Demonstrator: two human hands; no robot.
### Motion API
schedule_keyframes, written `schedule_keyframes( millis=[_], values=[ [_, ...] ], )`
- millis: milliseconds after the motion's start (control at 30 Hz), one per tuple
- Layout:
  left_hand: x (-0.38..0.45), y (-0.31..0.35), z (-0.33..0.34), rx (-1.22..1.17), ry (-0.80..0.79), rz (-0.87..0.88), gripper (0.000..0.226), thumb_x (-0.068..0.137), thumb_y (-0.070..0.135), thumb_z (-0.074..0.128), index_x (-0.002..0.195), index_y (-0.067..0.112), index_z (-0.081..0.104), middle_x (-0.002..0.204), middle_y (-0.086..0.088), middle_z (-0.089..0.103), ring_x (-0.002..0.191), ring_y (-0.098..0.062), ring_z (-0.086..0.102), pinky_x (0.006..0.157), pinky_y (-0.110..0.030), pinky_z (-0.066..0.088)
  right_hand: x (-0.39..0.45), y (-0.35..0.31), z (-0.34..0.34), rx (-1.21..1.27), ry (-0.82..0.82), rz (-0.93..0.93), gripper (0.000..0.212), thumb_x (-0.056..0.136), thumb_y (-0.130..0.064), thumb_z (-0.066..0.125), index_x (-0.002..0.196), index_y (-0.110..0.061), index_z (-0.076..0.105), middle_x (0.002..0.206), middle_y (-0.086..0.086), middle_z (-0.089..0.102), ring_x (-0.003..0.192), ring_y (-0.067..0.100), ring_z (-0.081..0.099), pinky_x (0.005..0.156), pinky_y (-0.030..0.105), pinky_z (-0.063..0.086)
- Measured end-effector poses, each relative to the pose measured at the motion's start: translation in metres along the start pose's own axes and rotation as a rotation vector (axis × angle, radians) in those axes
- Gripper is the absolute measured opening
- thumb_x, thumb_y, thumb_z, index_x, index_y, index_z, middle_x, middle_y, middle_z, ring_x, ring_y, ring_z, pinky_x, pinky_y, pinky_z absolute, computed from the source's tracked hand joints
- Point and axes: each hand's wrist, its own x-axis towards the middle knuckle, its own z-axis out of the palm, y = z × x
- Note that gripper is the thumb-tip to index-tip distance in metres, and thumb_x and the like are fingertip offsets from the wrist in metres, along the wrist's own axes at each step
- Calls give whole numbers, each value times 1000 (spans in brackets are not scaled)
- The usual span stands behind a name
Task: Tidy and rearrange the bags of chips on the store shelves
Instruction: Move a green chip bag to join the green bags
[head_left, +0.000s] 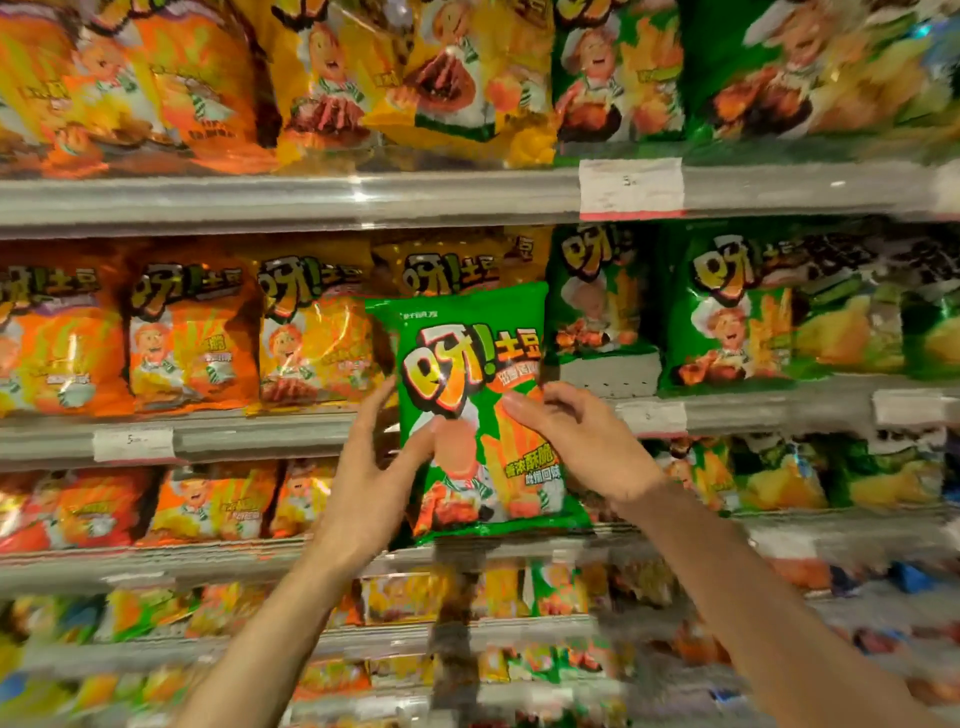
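I hold a green chip bag (470, 364) upright in front of the middle shelf, at the border between the yellow bags and the green bags. My left hand (374, 467) grips its lower left edge, thumb across the front. My right hand (576, 441) pinches its right side, fingers on the front. Behind the bag stands a yellow bag (447, 265), partly hidden. To the right a green bag (597, 296) stands set back on the shelf, with bare shelf floor (608, 374) in front of it.
Orange bags (187, 332) and yellow bags (311, 327) fill the middle shelf on the left, green bags (737, 312) on the right. The upper shelf rail (311, 200) carries a price tag (631, 187). Lower shelves hold more bags, blurred.
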Motion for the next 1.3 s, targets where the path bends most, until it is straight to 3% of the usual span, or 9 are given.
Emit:
schedule_keyframes(
  millis=[167,333,433,600,700,933,1033,1133,1300],
  values=[
    [-7,31,77,30,-5,-32,55,93,39,63,141,49,38,127,31,54,113,12,56,101,-26,49,1,25,-79,93,-86,-17,15,86,-49,69,89,-36,62,80,-38,69,87,-18,64,89,15,42],
    [-3,58,125,15,-26,-56,60,87,50,63,140,52,36,117,43,55,104,19,57,85,-12,49,9,41,-127,119,-82,-47,105,60,-85,71,143,-23,51,143,-9,57,133,13,53,114,43,40],
    [5,67,147,20,-48,-41,59,90,45,60,141,48,32,110,46,53,94,29,53,71,1,44,9,44,-146,114,-32,-85,100,68,-81,67,147,-22,48,145,-12,52,134,9,48,117,42,35],
    [34,67,162,-12,-64,-11,80,85,46,69,151,41,24,129,25,54,104,18,58,78,-9,51,28,35,-154,132,59,-90,71,74,-73,68,127,-26,65,122,-11,69,116,6,62,108,38,45],
    [60,70,162,-5,-4,51,77,88,36,72,150,37,26,124,30,51,104,21,55,83,-10,51,48,18,-154,96,123,-124,75,80,-68,66,139,-23,54,133,-12,57,124,7,53,106,29,40],
    [102,70,160,65,9,97,75,92,35,67,154,25,25,127,21,52,113,8,56,92,-14,45,59,25,-190,-393,411,-358,54,93,-53,59,135,-19,55,126,-3,60,110,11,59,95,34,52],
    [112,64,164,62,31,82,78,93,40,63,156,27,19,134,15,46,121,-7,50,101,-28,42,55,42,-209,-776,672,-545,54,93,-51,52,129,-11,59,131,12,54,122,29,50,102,45,45],
    [118,64,170,66,14,39,79,89,52,62,154,33,21,136,13,49,118,-17,60,102,-43,49,61,60,-207,-909,696,-472,74,91,-62,49,144,-10,45,153,23,34,142,41,31,113,54,33],
    [126,63,184,35,14,47,39,100,21,54,129,35,32,105,25,52,78,17,62,63,-5,49,71,79,-204,-948,602,-357,96,87,-74,46,159,-19,13,166,20,6,154,34,0,123,57,12]
  ],
)
